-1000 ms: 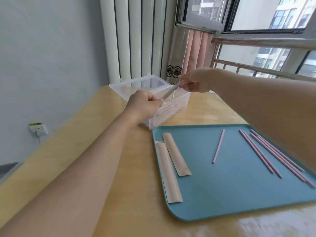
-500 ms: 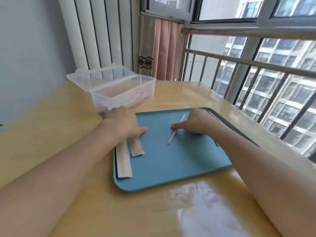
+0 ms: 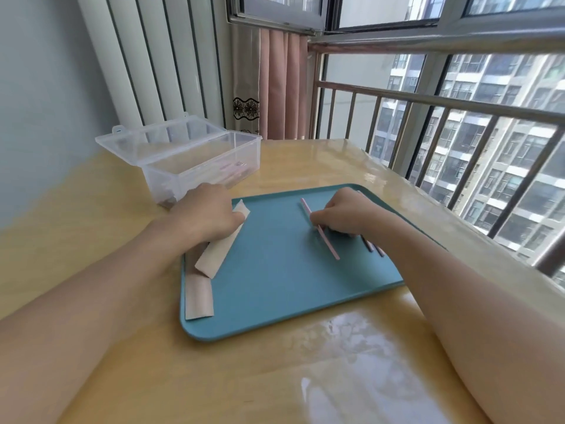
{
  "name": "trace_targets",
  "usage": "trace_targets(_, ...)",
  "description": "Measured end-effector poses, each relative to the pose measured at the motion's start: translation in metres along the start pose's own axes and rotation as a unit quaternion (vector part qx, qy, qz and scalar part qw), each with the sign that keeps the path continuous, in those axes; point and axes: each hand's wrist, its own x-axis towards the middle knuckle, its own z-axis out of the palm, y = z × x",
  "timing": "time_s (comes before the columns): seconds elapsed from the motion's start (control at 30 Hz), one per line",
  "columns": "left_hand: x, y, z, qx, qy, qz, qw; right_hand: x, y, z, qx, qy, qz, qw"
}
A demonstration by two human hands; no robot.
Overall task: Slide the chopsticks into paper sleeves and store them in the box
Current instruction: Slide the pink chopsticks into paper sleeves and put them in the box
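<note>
Left hand grips paper sleeve; right hand pinches pink chopstick. Second sleeve on blue tray. Open clear box behind, on worktop.

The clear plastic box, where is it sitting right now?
In the head view the clear plastic box stands open on the yellow table, far left, just beyond the teal tray and the left hand, before the white radiator.

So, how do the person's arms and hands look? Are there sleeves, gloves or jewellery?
Both forearms are bare as far as the view shows: no sleeves reach them. The left hand and the right hand wear no gloves, and no rings, watch or bracelets are visible.
</note>
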Motion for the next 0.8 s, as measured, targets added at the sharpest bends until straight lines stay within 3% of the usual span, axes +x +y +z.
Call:
trace_targets(0.1, -0.001, 0.010, -0.002, -0.174, -0.007, -0.008, 0.985, -0.001, 0.002, -0.007, 0.185, -0.051, 0.024, 0.981)
trace_targets(0.13, -0.003, 0.017, -0.003, -0.302, -0.038, -0.015, 0.952, 0.000, 0.003, -0.010, 0.277, -0.088, 0.032, 0.956)
trace_targets(0.2, -0.008, 0.029, -0.001, -0.541, -0.117, -0.047, 0.831, 0.003, 0.005, -0.015, 0.433, -0.151, 0.037, 0.888)
trace_targets(0.23, -0.010, 0.033, 0.002, -0.605, -0.154, -0.057, 0.779, 0.003, 0.006, -0.016, 0.486, -0.159, 0.038, 0.859)
trace_targets(0.3, -0.014, 0.036, 0.008, -0.655, -0.205, -0.068, 0.724, 0.005, 0.006, -0.013, 0.556, -0.146, 0.037, 0.817)
trace_targets(0.43, -0.015, 0.032, 0.014, -0.701, -0.255, -0.096, 0.659, 0.008, 0.005, -0.006, 0.631, -0.123, 0.018, 0.766)
trace_targets(0.53, -0.013, 0.031, 0.014, -0.715, -0.281, -0.116, 0.630, 0.009, 0.005, -0.004, 0.618, -0.091, 0.001, 0.781)
trace_targets(0.7, -0.009, 0.028, 0.014, -0.739, -0.301, -0.186, 0.573, 0.003, -0.002, 0.001, 0.584, -0.123, -0.010, 0.802)
trace_targets(0.8, -0.005, 0.024, 0.013, -0.752, -0.342, -0.182, 0.534, 0.002, -0.005, -0.001, 0.578, -0.118, -0.013, 0.808)
